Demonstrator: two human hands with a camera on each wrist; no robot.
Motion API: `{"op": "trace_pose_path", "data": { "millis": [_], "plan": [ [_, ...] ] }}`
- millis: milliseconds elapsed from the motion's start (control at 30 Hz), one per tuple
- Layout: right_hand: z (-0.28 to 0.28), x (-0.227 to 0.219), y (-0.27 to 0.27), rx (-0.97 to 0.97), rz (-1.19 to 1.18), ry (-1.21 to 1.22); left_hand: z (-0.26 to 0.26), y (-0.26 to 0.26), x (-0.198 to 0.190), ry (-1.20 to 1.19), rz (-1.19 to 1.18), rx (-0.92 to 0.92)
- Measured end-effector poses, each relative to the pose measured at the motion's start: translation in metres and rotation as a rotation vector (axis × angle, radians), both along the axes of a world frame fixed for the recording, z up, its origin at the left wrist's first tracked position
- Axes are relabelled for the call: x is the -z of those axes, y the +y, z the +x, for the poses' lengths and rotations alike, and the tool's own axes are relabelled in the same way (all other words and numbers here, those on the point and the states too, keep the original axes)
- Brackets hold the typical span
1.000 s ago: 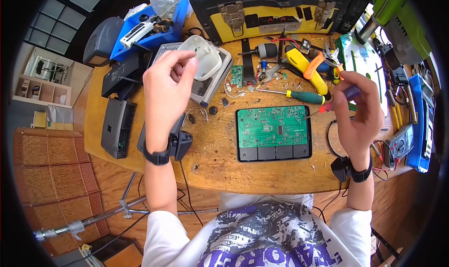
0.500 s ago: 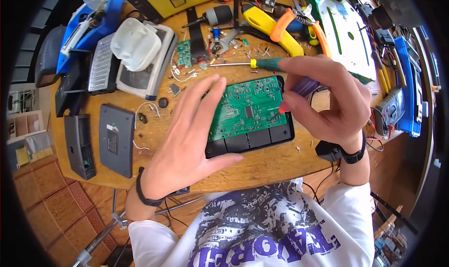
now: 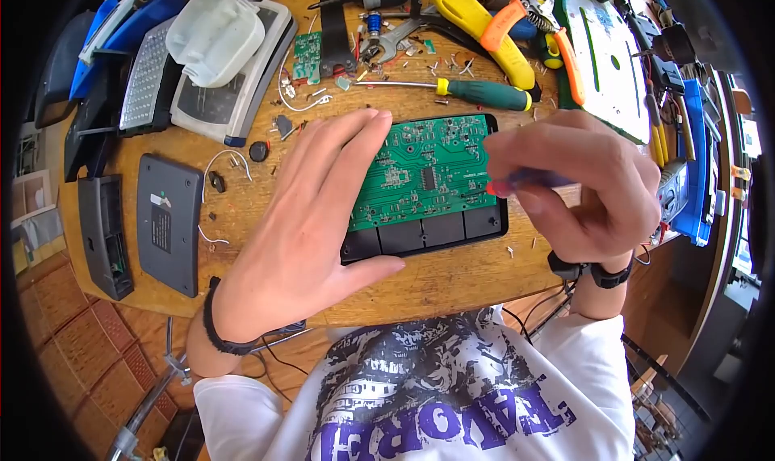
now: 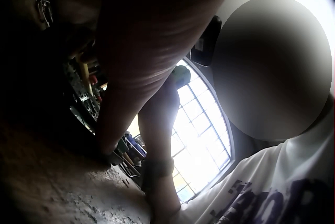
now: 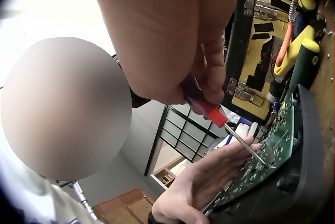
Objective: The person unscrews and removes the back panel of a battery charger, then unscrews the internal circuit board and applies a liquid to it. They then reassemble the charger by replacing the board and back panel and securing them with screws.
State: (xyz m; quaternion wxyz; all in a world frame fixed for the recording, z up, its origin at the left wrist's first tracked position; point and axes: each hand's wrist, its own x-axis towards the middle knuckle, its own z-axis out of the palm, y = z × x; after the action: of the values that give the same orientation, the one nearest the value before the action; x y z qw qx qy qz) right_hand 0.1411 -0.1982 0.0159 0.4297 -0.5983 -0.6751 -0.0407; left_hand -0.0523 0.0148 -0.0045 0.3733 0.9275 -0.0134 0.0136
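A green circuit board (image 3: 440,150) lies in a shallow black casing (image 3: 444,230) on the wooden table, slightly tilted in the head view. Over its left side rests my left hand (image 3: 295,227), fingers straight and thumb stretched along the casing's front edge. My right hand (image 3: 597,190) pinches a small screwdriver (image 3: 542,178) with a dark purple handle and a red collar at the board's right side. In the right wrist view the screwdriver's metal shaft (image 5: 243,143) slants down, its tip right at the board's face. The left wrist view is mostly dark.
Behind the board lie a green-handled screwdriver (image 3: 484,94), a yellow tool (image 3: 484,33), orange-handled pliers (image 3: 569,65) and scattered screws. To the left are a grey cover (image 3: 169,219), a black housing (image 3: 105,235) and a translucent container (image 3: 216,37). A multimeter (image 3: 672,190) stands right.
My left hand has come down from the air onto the casing's left side. The right hand has brought the screwdriver over the board's right side. The casing now sits turned slightly; the head view has shifted.
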Motion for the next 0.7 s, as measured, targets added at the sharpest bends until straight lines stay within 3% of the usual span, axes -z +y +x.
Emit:
{"op": "trace_pose_path", "data": {
  "millis": [167,267,333,500,567,700],
  "plan": [
    [-0.018,0.003,-0.003,0.050,-0.052,0.204,-0.001,-0.001,-0.001,0.002,0.021,-0.006],
    [-0.009,0.007,-0.005,-0.047,-0.116,0.199,0.000,0.000,0.000,-0.005,0.023,0.001],
    [-0.003,0.010,0.000,-0.079,-0.219,-0.130,0.000,0.000,0.000,-0.007,0.021,0.006],
    [-0.008,0.004,0.004,-0.023,-0.177,-0.094,0.000,0.000,0.002,-0.029,0.030,0.015],
    [-0.014,0.001,0.002,0.121,-0.232,-0.055,-0.001,0.001,0.002,-0.022,0.018,0.009],
    [-0.016,0.005,0.003,0.058,-0.158,0.066,-0.002,0.000,-0.001,-0.070,-0.003,-0.018]
  ]
}}
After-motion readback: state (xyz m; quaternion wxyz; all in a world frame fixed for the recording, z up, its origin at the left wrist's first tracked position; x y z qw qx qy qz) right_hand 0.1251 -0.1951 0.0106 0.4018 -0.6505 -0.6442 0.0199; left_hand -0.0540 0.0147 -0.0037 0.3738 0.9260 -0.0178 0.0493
